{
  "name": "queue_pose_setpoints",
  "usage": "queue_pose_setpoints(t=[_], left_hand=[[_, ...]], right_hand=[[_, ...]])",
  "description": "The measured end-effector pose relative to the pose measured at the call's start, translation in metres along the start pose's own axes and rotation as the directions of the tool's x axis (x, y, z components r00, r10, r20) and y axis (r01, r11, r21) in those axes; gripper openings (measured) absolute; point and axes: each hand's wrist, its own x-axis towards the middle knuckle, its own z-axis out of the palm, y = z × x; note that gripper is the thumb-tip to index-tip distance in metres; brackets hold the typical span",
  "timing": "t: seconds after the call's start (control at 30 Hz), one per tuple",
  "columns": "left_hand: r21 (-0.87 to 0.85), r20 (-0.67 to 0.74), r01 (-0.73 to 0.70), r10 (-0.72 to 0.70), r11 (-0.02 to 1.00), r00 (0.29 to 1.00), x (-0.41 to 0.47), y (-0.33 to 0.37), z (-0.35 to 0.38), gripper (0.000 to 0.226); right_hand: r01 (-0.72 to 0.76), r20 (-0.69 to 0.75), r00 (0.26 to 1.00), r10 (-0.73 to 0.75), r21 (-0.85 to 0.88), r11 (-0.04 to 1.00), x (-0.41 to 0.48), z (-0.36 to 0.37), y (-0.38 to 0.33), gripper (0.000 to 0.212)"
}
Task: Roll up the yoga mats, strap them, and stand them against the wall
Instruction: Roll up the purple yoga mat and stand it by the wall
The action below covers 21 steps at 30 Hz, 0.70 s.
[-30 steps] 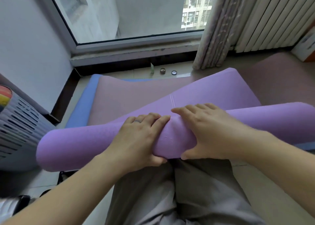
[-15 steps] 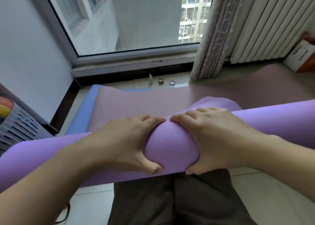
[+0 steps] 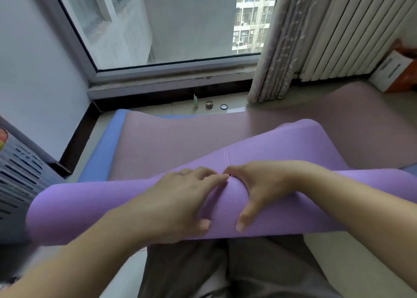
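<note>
Left hand (image 3: 180, 198) and right hand (image 3: 261, 187) are gripping, side by side, the middle of one part-rolled purple mat (image 3: 90, 212), fingers curling over its top, while it is lying across the lap, its loose tail over one pink mat (image 3: 169, 144) and one blue mat (image 3: 106, 153), its right end cut off.

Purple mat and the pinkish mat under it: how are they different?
The purple mat is mostly rolled into a fat tube; the pinkish mat lies spread flat. The purple mat is bright violet; the pinkish mat is a dull mauve. The left hand and right hand both grip the purple mat, while neither touches the pinkish mat. Both are yoga mats, and no strap shows on either.
</note>
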Motion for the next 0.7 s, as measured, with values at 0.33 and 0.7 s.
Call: queue_pose_setpoints(t=[0.33,0.7], left_hand=[[0.067,-0.101,0.069,-0.062,0.995,0.993,0.024,-0.008,0.015,0.111],[0.168,-0.250,0.174,-0.129,0.970,0.960,0.033,-0.004,0.024,0.109]], right_hand=[[0.000,-0.286,0.956,-0.065,-0.223,0.975,-0.031,0.000,-0.005,0.106],[-0.089,-0.454,0.887,-0.087,-0.352,0.932,0.001,0.024,0.013,0.100]])
